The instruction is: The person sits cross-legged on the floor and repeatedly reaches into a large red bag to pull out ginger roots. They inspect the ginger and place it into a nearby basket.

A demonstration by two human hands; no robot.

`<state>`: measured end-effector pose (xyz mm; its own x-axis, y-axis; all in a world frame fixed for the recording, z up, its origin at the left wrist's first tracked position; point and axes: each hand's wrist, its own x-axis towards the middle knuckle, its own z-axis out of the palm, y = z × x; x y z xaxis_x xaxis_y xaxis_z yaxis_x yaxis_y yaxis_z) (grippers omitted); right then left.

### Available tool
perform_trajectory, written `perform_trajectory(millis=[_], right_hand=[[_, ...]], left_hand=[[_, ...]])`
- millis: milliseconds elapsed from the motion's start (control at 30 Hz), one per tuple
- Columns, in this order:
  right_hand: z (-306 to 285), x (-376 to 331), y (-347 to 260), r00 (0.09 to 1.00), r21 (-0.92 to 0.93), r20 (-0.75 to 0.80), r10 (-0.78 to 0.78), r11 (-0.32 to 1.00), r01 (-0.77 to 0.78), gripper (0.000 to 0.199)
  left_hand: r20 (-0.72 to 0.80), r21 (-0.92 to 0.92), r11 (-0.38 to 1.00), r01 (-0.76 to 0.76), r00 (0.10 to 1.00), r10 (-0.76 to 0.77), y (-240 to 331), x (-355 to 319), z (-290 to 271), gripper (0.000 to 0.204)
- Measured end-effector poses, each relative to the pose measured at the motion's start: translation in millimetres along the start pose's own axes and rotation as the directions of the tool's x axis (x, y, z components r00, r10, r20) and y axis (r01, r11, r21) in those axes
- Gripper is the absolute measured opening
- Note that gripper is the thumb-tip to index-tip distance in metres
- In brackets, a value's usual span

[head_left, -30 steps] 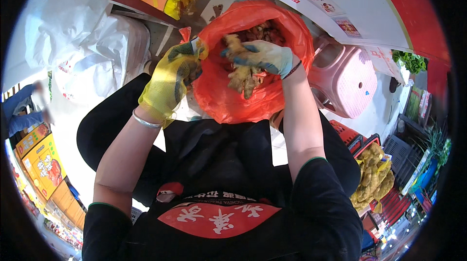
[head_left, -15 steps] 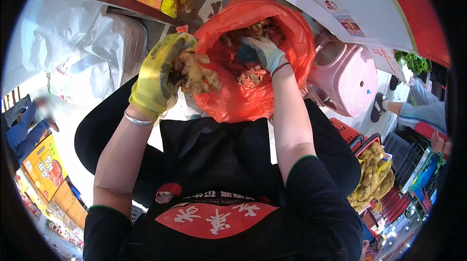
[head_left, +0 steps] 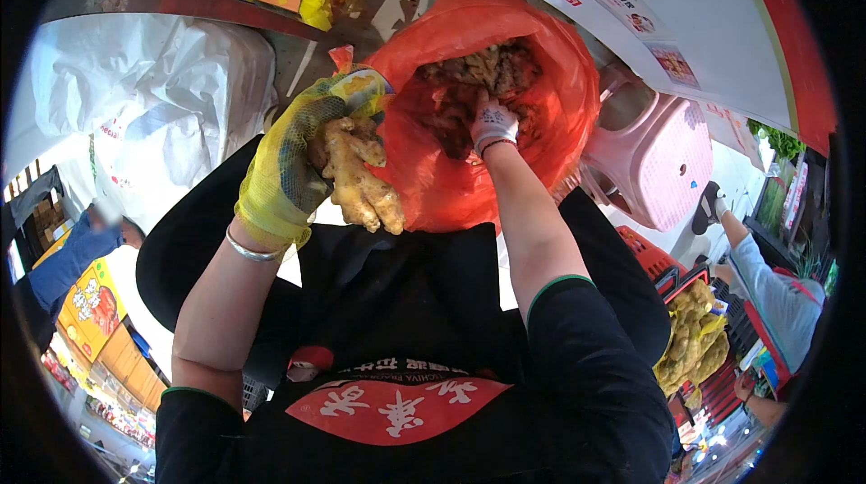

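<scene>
From the head view, the left hand (head_left: 287, 168), in a yellow mesh glove, had its fingers closed around a large ginger root (head_left: 361, 179), whose long axis ran down and to the right, its lower end hanging free just left of the red plastic bag (head_left: 550, 69). The right hand (head_left: 492, 123), in a pale glove, reached inside the bag's mouth among more ginger (head_left: 487, 69); whether its fingers gripped anything could not be told. It was nearer the bagged pieces.
</scene>
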<state>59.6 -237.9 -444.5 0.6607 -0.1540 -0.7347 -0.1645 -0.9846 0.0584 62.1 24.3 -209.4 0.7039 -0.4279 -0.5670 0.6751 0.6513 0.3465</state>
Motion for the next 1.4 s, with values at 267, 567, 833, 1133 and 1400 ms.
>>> perform_trajectory(millis=[267,567,833,1133,1400], right_hand=[[19,17,0,0.994,-0.035,-0.102,0.026,0.999,-0.030,0.044],[-1,7,-6,0.999,-0.025,0.033,0.016,1.000,-0.015,0.058],[66,24,23,0.935,0.669,-0.323,-0.148,0.663,0.336,0.037],[-139,-91,-5,0.449,0.962,-0.069,-0.891,0.060,0.266,0.020],[-169,-144,-34,0.300,0.243,-0.070,-0.951,0.276,0.930,0.019]], left_hand=[[-0.128,0.177,0.984,-0.030,0.990,0.054,-5,-2,-9,0.046],[-0.205,0.291,0.957,0.010,0.977,0.052,-6,2,-11,0.041],[0.331,0.884,0.263,-0.387,0.914,0.234,2,-5,-1,0.039],[0.041,0.433,0.883,-0.183,0.982,0.184,-12,-3,-3,0.040],[0.135,0.582,0.801,-0.143,0.988,0.078,-2,-15,4,0.042]])
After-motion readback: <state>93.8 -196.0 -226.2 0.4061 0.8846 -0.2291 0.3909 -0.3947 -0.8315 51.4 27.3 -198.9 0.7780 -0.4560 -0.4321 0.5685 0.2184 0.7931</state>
